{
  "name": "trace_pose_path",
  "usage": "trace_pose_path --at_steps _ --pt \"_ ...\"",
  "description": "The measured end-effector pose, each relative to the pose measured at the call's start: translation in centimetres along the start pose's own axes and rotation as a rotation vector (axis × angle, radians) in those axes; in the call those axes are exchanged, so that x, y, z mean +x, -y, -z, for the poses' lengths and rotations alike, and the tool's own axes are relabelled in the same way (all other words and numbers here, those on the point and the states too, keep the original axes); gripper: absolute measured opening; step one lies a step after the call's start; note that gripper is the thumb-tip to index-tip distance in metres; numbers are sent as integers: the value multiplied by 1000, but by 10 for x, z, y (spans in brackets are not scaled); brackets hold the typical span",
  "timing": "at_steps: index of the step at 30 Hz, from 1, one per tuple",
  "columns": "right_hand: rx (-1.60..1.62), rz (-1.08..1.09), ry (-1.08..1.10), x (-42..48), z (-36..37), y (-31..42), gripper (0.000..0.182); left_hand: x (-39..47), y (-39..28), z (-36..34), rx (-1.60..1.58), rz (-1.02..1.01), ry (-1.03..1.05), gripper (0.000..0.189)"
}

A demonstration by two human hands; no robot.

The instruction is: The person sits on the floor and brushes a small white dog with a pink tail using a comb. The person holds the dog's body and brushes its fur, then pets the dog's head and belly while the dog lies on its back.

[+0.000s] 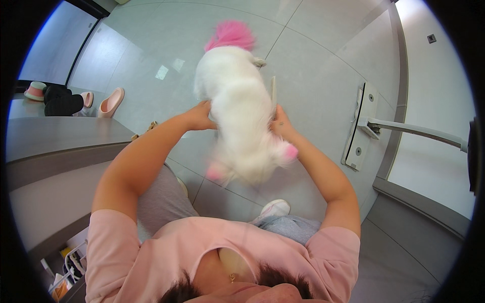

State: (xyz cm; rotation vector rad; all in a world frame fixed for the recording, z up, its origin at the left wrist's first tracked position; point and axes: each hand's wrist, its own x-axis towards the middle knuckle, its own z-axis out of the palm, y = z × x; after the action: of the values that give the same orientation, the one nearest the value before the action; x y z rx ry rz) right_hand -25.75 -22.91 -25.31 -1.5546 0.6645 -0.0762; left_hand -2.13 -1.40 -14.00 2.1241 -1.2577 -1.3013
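Observation:
A small white dog [238, 102] with a bright pink tail [232, 36] and pink ear tips stands on the tiles, its head towards me and blurred. My left hand [201, 117] is against its side near the shoulder, the fingertips partly hidden by fur. On the opposite side, my right hand [281, 123] is by the dog's neck. A pale, narrow flat tool [273, 89], perhaps a comb, sticks up from that hand along the dog's flank. The fur covers part of the right fingers too.
A pink slipper [111, 103], a black item [64, 102] and a pink-and-white cup-like object [36, 91] are at left, by a grey cabinet [68, 136]. At right, a white bracket with a bar [416, 130] projects from the wall side. My shoe [276, 208] is below the dog's head.

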Motion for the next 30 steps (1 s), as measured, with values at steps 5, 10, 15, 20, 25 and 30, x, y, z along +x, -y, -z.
trace_pose_path --at_steps 5,10,15,20,25,30 --pt "281 151 27 3 -2 -11 42 10 -34 -22 -360 -191 -22 81" --pt "377 193 52 -2 4 -12 41 17 -58 -39 -436 -377 -149 79" --pt "377 198 35 -5 7 -14 39 42 -55 -53 -221 -259 -317 85" --pt "388 199 42 -2 -3 -16 38 65 -16 -77 -68 -21 -412 80" --pt "388 194 24 -2 -4 -18 37 56 -65 -68 122 204 -329 71" --pt "384 190 13 1 -2 -22 37 66 -72 -67 201 278 -185 74"
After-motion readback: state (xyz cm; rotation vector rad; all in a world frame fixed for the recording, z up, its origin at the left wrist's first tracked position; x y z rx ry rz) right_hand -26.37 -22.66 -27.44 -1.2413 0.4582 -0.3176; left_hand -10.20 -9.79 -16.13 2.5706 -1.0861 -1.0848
